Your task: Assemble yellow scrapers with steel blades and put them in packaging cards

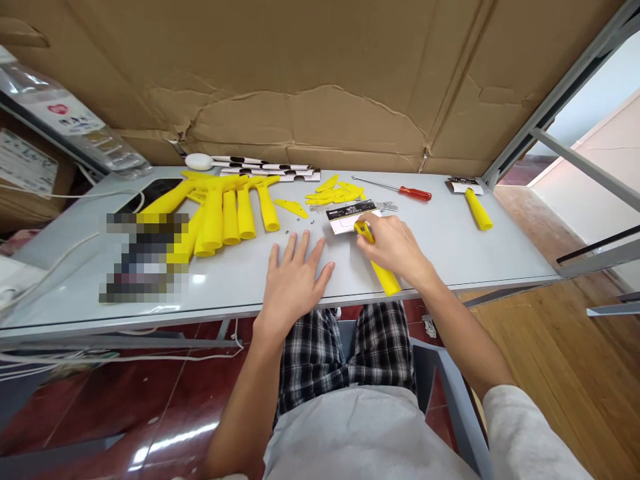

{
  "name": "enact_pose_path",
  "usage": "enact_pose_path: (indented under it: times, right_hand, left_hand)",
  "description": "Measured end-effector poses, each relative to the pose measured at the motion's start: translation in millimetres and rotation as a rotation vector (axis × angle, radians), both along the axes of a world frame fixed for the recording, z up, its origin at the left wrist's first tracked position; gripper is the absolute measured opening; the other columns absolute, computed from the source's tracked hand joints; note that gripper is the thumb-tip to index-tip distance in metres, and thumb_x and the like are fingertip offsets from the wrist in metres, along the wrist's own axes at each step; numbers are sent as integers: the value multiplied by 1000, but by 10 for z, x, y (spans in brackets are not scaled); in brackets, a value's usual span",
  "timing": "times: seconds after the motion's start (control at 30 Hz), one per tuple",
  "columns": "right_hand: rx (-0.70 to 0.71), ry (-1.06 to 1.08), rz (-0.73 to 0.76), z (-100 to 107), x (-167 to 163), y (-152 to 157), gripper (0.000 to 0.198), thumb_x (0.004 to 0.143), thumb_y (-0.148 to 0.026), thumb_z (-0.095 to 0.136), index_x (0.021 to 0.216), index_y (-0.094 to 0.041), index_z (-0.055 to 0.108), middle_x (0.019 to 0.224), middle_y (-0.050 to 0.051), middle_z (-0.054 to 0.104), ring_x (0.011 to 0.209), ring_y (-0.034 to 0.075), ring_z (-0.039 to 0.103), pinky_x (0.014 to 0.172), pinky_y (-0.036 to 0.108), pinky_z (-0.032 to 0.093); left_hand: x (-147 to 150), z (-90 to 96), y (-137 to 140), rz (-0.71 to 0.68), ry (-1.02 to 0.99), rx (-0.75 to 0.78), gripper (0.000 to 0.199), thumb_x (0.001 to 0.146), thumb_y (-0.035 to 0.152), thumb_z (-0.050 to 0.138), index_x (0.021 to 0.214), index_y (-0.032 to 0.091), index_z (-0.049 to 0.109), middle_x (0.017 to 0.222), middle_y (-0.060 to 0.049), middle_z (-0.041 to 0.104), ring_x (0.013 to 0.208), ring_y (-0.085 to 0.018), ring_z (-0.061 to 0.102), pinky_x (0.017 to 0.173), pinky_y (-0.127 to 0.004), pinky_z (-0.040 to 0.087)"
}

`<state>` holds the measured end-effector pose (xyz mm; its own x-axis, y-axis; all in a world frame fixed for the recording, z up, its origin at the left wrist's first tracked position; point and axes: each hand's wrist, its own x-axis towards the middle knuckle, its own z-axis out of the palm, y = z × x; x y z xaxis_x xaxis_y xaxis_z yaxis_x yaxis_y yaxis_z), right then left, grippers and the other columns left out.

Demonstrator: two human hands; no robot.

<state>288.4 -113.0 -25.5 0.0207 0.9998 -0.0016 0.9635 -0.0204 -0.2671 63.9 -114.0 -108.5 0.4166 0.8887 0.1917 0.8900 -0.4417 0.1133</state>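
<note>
My right hand has its fingers closed round the neck of a yellow-handled scraper. The handle's hollow end points toward me, near the table's front edge. A black-and-white printed card covers the scraper's head. Flat on the tabletop, fingers spread, lies my left hand, holding nothing. A few tiny metal pieces, perhaps screws, are just beyond its fingertips. Behind the card are loose flat yellow pieces and a thin metal strip. A red-handled screwdriver rests farther right.
Several yellow handles are heaped at left, with folded printed cards and a white spoon behind. Another carded yellow tool lies at far right. A plastic bottle leans left; cardboard walls the back. One item is pixelated.
</note>
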Motion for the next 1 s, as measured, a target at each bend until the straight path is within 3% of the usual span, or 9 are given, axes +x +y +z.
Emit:
enact_pose_path:
  times: [0.17,0.3,0.47,0.6,0.77,1.0]
  right_hand:
    - [122,68,-61,242,433,-85,49,102,-38,55,146,-24,72,102,6,76,85,16,63,92,30,48]
    - [232,60,-191,243,1046,3,46,98,-38,58,137,-20,75,92,7,73,83,17,62,98,34,50]
    - [239,-66,-361,80,1903,360,52,98,-37,55,143,-17,73,108,15,75,103,24,63,109,40,48]
    - [228,-164,-481,-43,2397,639,56,100,-35,54,151,-17,69,127,19,72,128,31,59,113,41,44]
    - [113,-223,-533,-170,2616,766,55,102,-34,59,151,-12,70,136,24,68,129,29,60,105,37,42]
    - [59,-216,-539,-142,2553,687,61,107,-44,53,149,-3,72,139,31,64,132,25,59,101,41,34]
  left_hand:
    - [-3,-11,-3,7,-2,14,72,118,53,29,173,15,54,186,-20,40,174,-46,34,139,-72,26]
    - [-5,-4,-7,1,1,19,72,118,53,29,173,15,55,186,-21,40,174,-46,35,138,-74,29]
    - [-3,17,-8,1,14,8,73,118,53,28,173,15,54,186,-21,40,174,-46,35,139,-72,28]
    - [1,15,-2,3,1,3,73,117,53,29,172,14,55,185,-21,41,173,-47,35,138,-73,28]
    - [1,7,0,2,-4,13,71,117,53,30,172,17,56,185,-20,42,173,-46,36,138,-73,29]
    - [-2,29,-2,11,3,2,71,117,55,30,172,18,56,185,-19,42,173,-44,37,138,-71,30]
